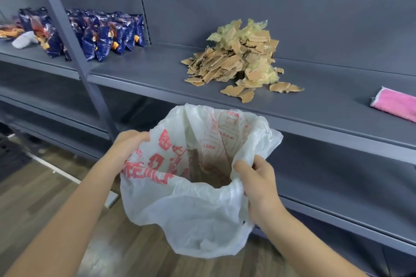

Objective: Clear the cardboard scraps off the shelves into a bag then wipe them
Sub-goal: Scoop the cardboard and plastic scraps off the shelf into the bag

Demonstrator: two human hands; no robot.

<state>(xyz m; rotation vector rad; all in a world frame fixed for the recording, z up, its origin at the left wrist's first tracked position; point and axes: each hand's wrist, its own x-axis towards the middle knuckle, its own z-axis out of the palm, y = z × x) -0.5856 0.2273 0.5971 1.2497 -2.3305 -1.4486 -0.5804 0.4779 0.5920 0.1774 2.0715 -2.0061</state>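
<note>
- Shop-like aisle: long grey metal shelving (157,69) against a grey back panel, wood-pattern floor (45,198) below.
- On the middle shelf, centre right: loose heap of torn brown cardboard scraps (234,63), mixed with crumpled yellowish plastic film (258,27); a few stray pieces just in front of the heap, near the shelf's front edge.
- Below and in front of that edge, held in the air: thin white plastic bag with red print (191,209), mouth spread wide and facing up.
- Left hand (128,144): fingers curled over the bag's left rim, gripping it.
- Right hand (258,184): thumb and fingers pinching the right rim, stretching the mouth apart.
- Inside the bag: a brownish patch low down; hard to tell whether scraps or floor showing through the thin plastic. Otherwise apparently near empty.
- Step in hand, as a judgement: readying the open bag for the scraps; heap not yet cleared.
- To do it well: bring the mouth snug beneath the shelf lip, directly under the heap; keep one hand on the rim and free the other for sweeping pieces over the edge; sweep in small batches, given light scraps and film prone to scattering.
- Far right on the same shelf, well apart from the heap: folded pink cloth (396,105), probably for the wiping.
- Far left, next bay: row of glossy dark-blue snack packets (108,33), well apart from the heap.
</note>
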